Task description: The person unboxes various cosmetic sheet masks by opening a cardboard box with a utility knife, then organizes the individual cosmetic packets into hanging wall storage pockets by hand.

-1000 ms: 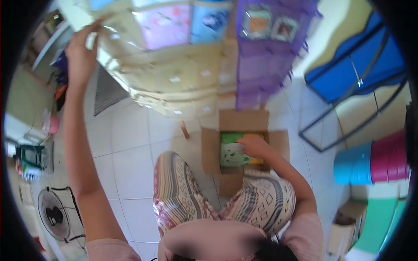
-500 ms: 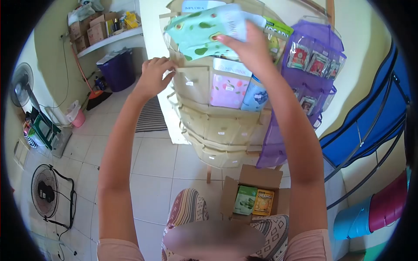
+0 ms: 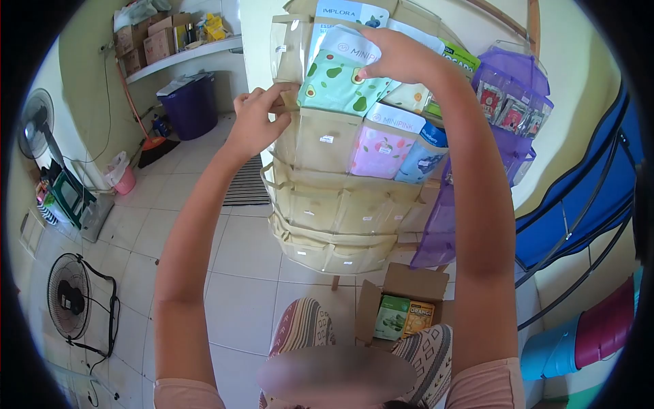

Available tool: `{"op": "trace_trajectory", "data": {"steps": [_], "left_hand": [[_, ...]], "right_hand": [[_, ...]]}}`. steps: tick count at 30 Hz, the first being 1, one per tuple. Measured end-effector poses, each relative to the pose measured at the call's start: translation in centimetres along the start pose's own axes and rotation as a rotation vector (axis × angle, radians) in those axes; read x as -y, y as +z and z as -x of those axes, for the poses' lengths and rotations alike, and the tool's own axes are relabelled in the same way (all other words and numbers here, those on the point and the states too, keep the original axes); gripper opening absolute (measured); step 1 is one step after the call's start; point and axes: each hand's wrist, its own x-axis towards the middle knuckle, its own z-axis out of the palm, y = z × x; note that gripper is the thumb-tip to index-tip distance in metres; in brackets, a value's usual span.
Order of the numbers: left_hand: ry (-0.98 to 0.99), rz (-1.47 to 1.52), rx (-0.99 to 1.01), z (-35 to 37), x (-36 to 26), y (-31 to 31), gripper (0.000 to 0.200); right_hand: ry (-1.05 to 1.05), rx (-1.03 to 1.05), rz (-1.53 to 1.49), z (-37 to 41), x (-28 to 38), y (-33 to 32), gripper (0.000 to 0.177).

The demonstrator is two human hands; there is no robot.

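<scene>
My right hand (image 3: pixel 398 58) is closed on a mint-green Minipink packet (image 3: pixel 340 83) printed with avocados and pears. The packet stands nearly upright, overlapping a blue Implora packet (image 3: pixel 351 12) in the top row of a beige hanging pocket organizer (image 3: pixel 313 146). Just beneath it is a clear pocket with a small white label. My left hand (image 3: pixel 259 123) is at the organizer's left side, its curled fingers gripping the pocket edge. Right of that pocket sit a pink Minipink packet (image 3: pixel 383 142) and a blue blueberry packet (image 3: pixel 424 155).
A purple hanging organizer (image 3: pixel 511 82) with small packets hangs at the right. Below, an open cardboard box (image 3: pixel 368 310) holds green and orange packs. A floor fan (image 3: pixel 69 296) stands at left, blue and maroon buckets (image 3: pixel 552 347) at lower right.
The green packet has turned from lying sideways to nearly upright, its Minipink header now showing. My left hand stays at the organizer's left edge. The view has shifted slightly.
</scene>
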Motion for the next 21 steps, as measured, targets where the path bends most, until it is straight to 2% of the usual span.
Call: {"op": "trace_trajectory", "data": {"steps": [2, 4, 7, 10, 14, 16, 20, 21], "left_hand": [[0.027, -0.004, -0.017, 0.1, 0.2, 0.3, 0.042], [0.099, -0.055, -0.034, 0.3, 0.5, 0.6, 0.042], [0.115, -0.001, -0.102, 0.7, 0.4, 0.7, 0.028], [-0.092, 0.191, -0.143, 0.1, -0.4, 1.0, 0.019], [-0.14, 0.316, -0.187, -1.3, -0.7, 2.0, 0.017], [-0.11, 0.361, -0.22, -1.6, -0.4, 2.4, 0.017], [-0.209, 0.393, -0.098, -2.0, -0.2, 2.1, 0.018], [-0.209, 0.384, -0.065, -2.1, 0.0, 2.1, 0.018]], "right_hand": [[0.005, 0.045, 0.028, -0.4, 0.1, -0.4, 0.069], [0.08, 0.1, 0.031, -0.4, 0.5, -0.5, 0.077], [0.116, 0.122, 0.022, -0.1, 0.9, -0.5, 0.08], [0.086, 0.109, -0.008, 0.0, 0.7, -0.8, 0.08], [0.097, 0.123, -0.027, 0.4, 1.1, -1.2, 0.077], [0.072, 0.005, -0.016, 0.6, 1.0, -0.4, 0.074], [0.086, -0.13, -0.096, 0.9, 3.0, 0.5, 0.058], [0.038, -0.194, 0.037, 0.6, 3.4, 1.1, 0.056]]}}
